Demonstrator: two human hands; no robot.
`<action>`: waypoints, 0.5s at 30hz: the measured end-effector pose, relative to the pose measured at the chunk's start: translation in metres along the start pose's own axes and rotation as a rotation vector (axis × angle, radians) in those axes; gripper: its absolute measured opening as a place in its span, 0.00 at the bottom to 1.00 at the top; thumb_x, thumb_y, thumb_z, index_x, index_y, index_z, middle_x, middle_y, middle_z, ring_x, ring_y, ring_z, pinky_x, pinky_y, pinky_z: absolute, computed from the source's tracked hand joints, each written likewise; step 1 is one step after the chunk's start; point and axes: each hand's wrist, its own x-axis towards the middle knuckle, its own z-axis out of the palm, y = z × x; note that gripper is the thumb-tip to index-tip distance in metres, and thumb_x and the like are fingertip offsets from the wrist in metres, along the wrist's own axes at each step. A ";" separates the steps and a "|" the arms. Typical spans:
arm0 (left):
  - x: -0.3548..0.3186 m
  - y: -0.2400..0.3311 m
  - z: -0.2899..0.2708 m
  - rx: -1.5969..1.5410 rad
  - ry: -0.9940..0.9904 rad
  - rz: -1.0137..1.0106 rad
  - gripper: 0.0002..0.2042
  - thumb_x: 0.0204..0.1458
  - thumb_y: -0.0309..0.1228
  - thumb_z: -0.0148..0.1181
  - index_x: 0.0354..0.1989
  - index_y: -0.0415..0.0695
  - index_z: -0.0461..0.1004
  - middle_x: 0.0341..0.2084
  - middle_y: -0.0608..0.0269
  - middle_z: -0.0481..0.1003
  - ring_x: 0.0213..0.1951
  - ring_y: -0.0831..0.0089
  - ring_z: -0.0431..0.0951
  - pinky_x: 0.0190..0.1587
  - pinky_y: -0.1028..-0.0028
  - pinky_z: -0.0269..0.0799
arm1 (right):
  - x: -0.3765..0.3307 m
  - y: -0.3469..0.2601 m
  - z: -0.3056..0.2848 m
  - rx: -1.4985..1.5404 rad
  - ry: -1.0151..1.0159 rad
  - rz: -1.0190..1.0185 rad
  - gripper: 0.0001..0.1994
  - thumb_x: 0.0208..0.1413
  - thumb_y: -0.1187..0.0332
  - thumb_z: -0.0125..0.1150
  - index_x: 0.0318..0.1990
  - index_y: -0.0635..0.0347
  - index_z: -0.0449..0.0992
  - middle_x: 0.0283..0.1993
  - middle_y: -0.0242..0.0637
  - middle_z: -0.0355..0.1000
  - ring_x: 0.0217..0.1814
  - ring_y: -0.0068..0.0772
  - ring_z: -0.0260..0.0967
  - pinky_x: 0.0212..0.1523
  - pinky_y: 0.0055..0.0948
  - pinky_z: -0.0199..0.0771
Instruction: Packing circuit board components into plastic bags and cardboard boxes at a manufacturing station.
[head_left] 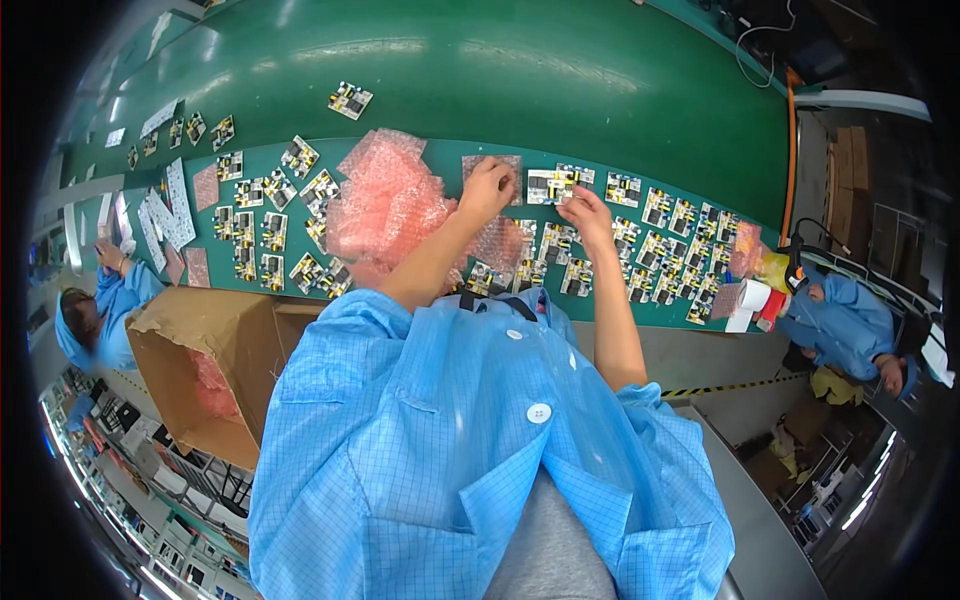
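Observation:
My left hand [488, 188] has its fingers curled in a pinch on a small pink bubble-wrap bag [508, 162] lying on the green bench. To its right is a circuit board [545, 187] with white, yellow and black parts. The fingers of my right hand [588, 213] close on the right edge of this board, beside another board just behind it. Below my left hand, more bubble wrap [495, 245] lies partly over other boards. A large heap of pink bubble-wrap bags [388, 205] sits left of my left forearm.
Rows of circuit boards [665, 255] cover the bench [600, 90] to the right, and more boards [245, 228] lie left. A cardboard box [200, 310] with pink wrap stands at the near left. Co-workers in blue sit at the left [115, 300] and right [845, 320], near a tape roll [755, 300].

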 end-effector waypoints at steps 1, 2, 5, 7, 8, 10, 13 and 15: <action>-0.001 0.000 0.000 0.002 0.003 -0.002 0.04 0.41 0.23 0.60 0.28 0.42 0.74 0.30 0.57 0.71 0.36 0.56 0.74 0.39 0.63 0.72 | -0.001 -0.001 0.004 0.026 -0.017 -0.013 0.18 0.54 0.75 0.60 0.51 0.72 0.68 0.41 0.41 0.74 0.41 0.33 0.75 0.44 0.27 0.77; 0.000 0.001 0.000 -0.017 0.008 -0.011 0.04 0.42 0.23 0.60 0.28 0.42 0.74 0.30 0.57 0.71 0.36 0.57 0.74 0.39 0.64 0.72 | 0.000 -0.002 0.007 0.053 -0.031 -0.030 0.19 0.54 0.75 0.60 0.53 0.73 0.67 0.41 0.42 0.74 0.41 0.34 0.75 0.44 0.28 0.78; -0.002 0.002 -0.004 -0.038 0.012 -0.002 0.04 0.43 0.22 0.60 0.29 0.42 0.74 0.30 0.57 0.71 0.35 0.58 0.74 0.38 0.65 0.72 | -0.001 -0.001 0.021 0.000 -0.001 0.005 0.19 0.53 0.74 0.62 0.52 0.70 0.68 0.40 0.38 0.74 0.40 0.30 0.75 0.39 0.25 0.77; -0.004 0.002 -0.003 -0.040 0.013 0.016 0.04 0.43 0.22 0.59 0.29 0.42 0.75 0.30 0.57 0.71 0.34 0.58 0.75 0.37 0.65 0.72 | -0.002 -0.002 0.021 -0.025 0.011 0.015 0.19 0.53 0.73 0.63 0.51 0.68 0.69 0.39 0.36 0.75 0.38 0.27 0.75 0.37 0.23 0.75; -0.007 0.003 -0.004 -0.074 0.005 -0.005 0.04 0.44 0.22 0.59 0.29 0.41 0.75 0.30 0.57 0.71 0.33 0.59 0.75 0.37 0.66 0.72 | -0.004 -0.001 0.020 -0.086 0.049 0.002 0.19 0.52 0.72 0.65 0.50 0.67 0.70 0.38 0.33 0.75 0.36 0.23 0.73 0.33 0.20 0.72; -0.006 0.003 -0.005 -0.106 -0.003 -0.025 0.04 0.44 0.22 0.59 0.30 0.41 0.75 0.31 0.57 0.72 0.32 0.61 0.75 0.36 0.67 0.72 | -0.003 0.000 0.019 -0.147 0.086 -0.010 0.19 0.51 0.72 0.66 0.50 0.65 0.71 0.36 0.30 0.75 0.34 0.19 0.71 0.30 0.18 0.68; -0.006 0.004 -0.004 -0.125 0.018 -0.021 0.04 0.44 0.22 0.59 0.30 0.41 0.75 0.30 0.58 0.72 0.31 0.62 0.75 0.35 0.68 0.72 | -0.005 0.004 0.017 -0.117 0.080 -0.119 0.18 0.49 0.70 0.68 0.48 0.63 0.72 0.36 0.27 0.74 0.31 0.14 0.64 0.27 0.17 0.62; -0.005 0.004 -0.002 -0.168 -0.001 -0.074 0.04 0.44 0.23 0.60 0.30 0.41 0.75 0.31 0.58 0.71 0.32 0.63 0.75 0.36 0.69 0.73 | -0.007 0.008 0.017 -0.170 0.066 -0.133 0.19 0.49 0.70 0.68 0.48 0.64 0.72 0.37 0.28 0.74 0.32 0.14 0.65 0.29 0.17 0.63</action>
